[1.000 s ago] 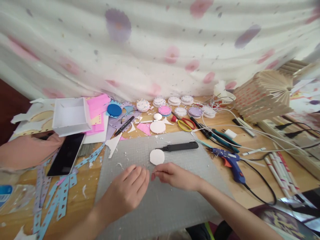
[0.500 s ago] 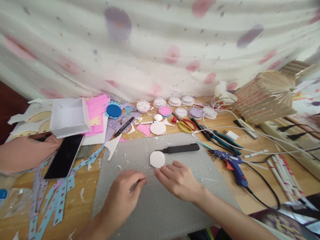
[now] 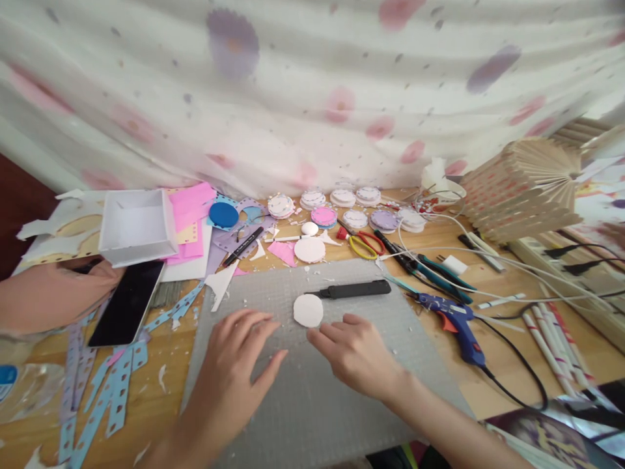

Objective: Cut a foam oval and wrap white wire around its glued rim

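Resting empty and spread on the grey cutting mat (image 3: 322, 404), left hand (image 3: 234, 371) and right hand (image 3: 356, 355) flank the cut white foam disc (image 3: 308, 310), still undecorated.

Blue glue gun (image 3: 454, 321) right of grey mat, black cord trailing. Yellow-red scissors (image 3: 362, 242) beyond mat, teal pliers (image 3: 430, 268) beside. White box (image 3: 137, 225) far left above dark phone (image 3: 127, 302). Blue punched strips (image 3: 107, 384) across wooden table (image 3: 493, 339). Flowered curtain (image 3: 312, 98) behind.
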